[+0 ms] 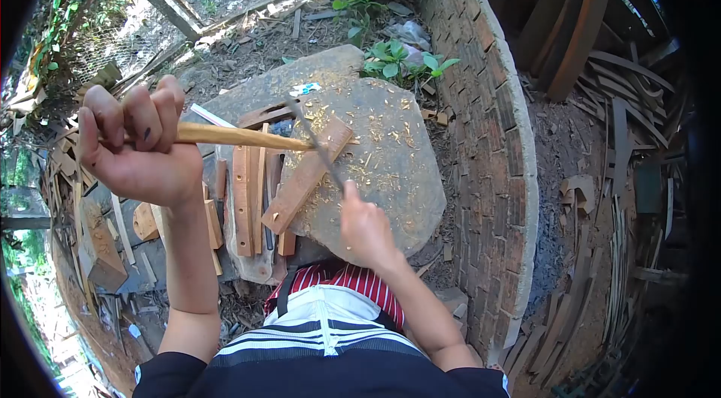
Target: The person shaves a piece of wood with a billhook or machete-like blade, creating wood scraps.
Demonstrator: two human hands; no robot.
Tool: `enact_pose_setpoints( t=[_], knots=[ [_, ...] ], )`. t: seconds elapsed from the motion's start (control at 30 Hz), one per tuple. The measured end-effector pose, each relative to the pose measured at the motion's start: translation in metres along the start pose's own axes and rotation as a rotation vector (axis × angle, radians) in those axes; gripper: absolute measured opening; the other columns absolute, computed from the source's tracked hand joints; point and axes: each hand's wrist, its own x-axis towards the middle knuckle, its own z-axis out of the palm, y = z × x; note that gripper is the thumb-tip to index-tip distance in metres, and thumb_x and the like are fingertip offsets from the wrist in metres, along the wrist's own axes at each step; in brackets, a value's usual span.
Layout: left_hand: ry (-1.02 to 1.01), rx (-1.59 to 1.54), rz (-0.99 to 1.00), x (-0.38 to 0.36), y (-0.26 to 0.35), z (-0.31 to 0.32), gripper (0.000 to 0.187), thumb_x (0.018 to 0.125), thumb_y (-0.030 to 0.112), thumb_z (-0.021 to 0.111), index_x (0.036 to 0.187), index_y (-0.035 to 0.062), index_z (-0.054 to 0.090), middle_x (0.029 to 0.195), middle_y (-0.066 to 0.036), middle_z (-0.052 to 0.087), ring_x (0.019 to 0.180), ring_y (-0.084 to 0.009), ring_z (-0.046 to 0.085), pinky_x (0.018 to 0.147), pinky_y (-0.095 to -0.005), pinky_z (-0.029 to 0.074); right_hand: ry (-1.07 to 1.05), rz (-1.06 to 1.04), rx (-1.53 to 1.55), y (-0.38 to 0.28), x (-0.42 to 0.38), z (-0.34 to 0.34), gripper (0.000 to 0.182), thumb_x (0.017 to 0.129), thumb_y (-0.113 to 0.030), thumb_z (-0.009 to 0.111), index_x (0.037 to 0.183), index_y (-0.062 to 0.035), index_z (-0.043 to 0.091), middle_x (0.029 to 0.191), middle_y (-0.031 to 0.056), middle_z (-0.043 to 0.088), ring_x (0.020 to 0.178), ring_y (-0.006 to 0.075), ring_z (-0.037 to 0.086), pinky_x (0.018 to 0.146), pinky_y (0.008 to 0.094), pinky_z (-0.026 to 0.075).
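My left hand, raised at the left, is wrapped round a pale wooden handle that stretches right over the work surface. The far end of the handle meets a thin dark metal bar in this view. At the lower end of that bar, my right hand is closed with its fingertips on the metal. Beneath both lies a reddish-brown wooden block, set slantwise on a flat stone-like slab. Wood chips are scattered around the block.
Drilled wooden pieces and other offcuts lie left of the slab. A curved brick wall rises at the right, with stacked wood strips beyond it. Leafy plants and wire mesh fencing stand at the back.
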Motion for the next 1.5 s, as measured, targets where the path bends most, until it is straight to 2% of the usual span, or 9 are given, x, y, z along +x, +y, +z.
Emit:
enact_pose_setpoints(
  t=[0.3,0.43,0.57,0.73,0.83,0.97,1.17,1.27,1.5],
  knots=[
    [0.100,0.206,0.132,-0.001,-0.009,0.018,0.041,0.098,0.036,0.034,0.064,0.0161,0.025,0.046,0.003,0.018,0.040,-0.0071,0.009,0.048,-0.0261,0.019,0.079,-0.262,0.175,-0.056,-0.018,-0.035,0.029,0.090,-0.014,0.050,0.114,-0.0001,0.042,0.059,0.0247,0.058,0.059,0.0442,0.059,0.051,0.0539,0.046],
    [0.264,0.311,0.189,0.001,-0.009,0.008,0.040,0.099,0.036,0.037,0.066,0.0164,0.025,0.048,0.004,0.018,0.041,-0.0060,0.010,0.043,-0.0242,0.013,0.019,0.011,-0.005,0.019,0.010,0.019,0.040,0.083,-0.005,0.044,0.122,0.0001,0.039,0.066,0.0236,0.062,0.059,0.0424,0.062,0.051,0.0533,0.049],
    [0.283,0.470,0.254,0.001,-0.011,0.022,0.043,0.099,0.041,0.038,0.067,0.0165,0.024,0.050,0.004,0.018,0.041,-0.0054,0.012,0.043,-0.0238,0.012,0.003,-0.015,-0.032,0.011,0.007,0.002,0.039,0.082,-0.004,0.044,0.121,0.0007,0.040,0.065,0.0235,0.062,0.060,0.0423,0.062,0.052,0.0533,0.049],
    [0.293,0.535,0.267,0.002,-0.016,0.029,0.045,0.099,0.044,0.036,0.066,0.0165,0.022,0.049,0.005,0.018,0.042,-0.0053,0.012,0.043,-0.0237,0.013,0.075,-0.324,0.125,-0.047,-0.002,-0.028,0.041,0.081,-0.004,0.045,0.122,0.0024,0.042,0.063,0.0242,0.061,0.061,0.0429,0.063,0.053,0.0532,0.050],
    [0.347,0.560,0.279,0.003,-0.012,0.018,0.046,0.099,0.044,0.035,0.066,0.0165,0.021,0.049,0.005,0.019,0.042,-0.0056,0.012,0.043,-0.0239,0.013,-0.013,-0.112,0.026,-0.012,0.014,-0.007,0.035,0.087,-0.008,0.047,0.119,0.0041,0.042,0.064,0.0250,0.060,0.062,0.0432,0.062,0.053,0.0511,0.049],
    [0.324,0.502,0.256,-0.004,-0.008,0.022,0.046,0.099,0.046,0.034,0.067,0.0161,0.022,0.049,0.004,0.020,0.042,-0.0059,0.012,0.043,-0.0244,0.011,0.006,-0.166,0.008,0.012,0.020,-0.004,0.048,0.081,-0.003,0.044,0.128,0.0039,0.039,0.069,0.0246,0.063,0.064,0.0414,0.064,0.057,0.0509,0.051],
    [0.245,0.488,0.260,-0.008,-0.012,0.035,0.044,0.099,0.044,0.035,0.067,0.0166,0.023,0.048,0.003,0.020,0.041,-0.0061,0.012,0.042,-0.0242,0.011,-0.123,-0.173,0.079,-0.045,-0.006,-0.049,0.047,0.081,-0.003,0.044,0.128,0.0012,0.037,0.075,0.0273,0.063,0.073,0.0425,0.064,0.061,0.0523,0.051],
    [0.299,0.467,0.258,-0.008,-0.010,0.022,0.044,0.099,0.044,0.035,0.067,0.0164,0.023,0.048,0.004,0.019,0.041,-0.0064,0.011,0.044,-0.0243,0.013,-0.049,0.005,0.068,0.021,0.019,0.006,0.043,0.088,-0.009,0.044,0.128,0.0049,0.037,0.066,0.0287,0.060,0.066,0.0458,0.062,0.059,0.0544,0.048],
    [0.374,0.495,0.238,-0.002,-0.013,0.030,0.046,0.099,0.041,0.038,0.065,0.0162,0.020,0.055,0.004,0.014,0.048,-0.0085,0.011,0.050,-0.0260,0.020,-0.089,-0.150,0.047,-0.011,0.007,-0.030,0.047,0.081,-0.002,0.045,0.128,0.0022,0.039,0.073,0.0253,0.063,0.063,0.0423,0.063,0.052,0.0511,0.049]
  ],
)
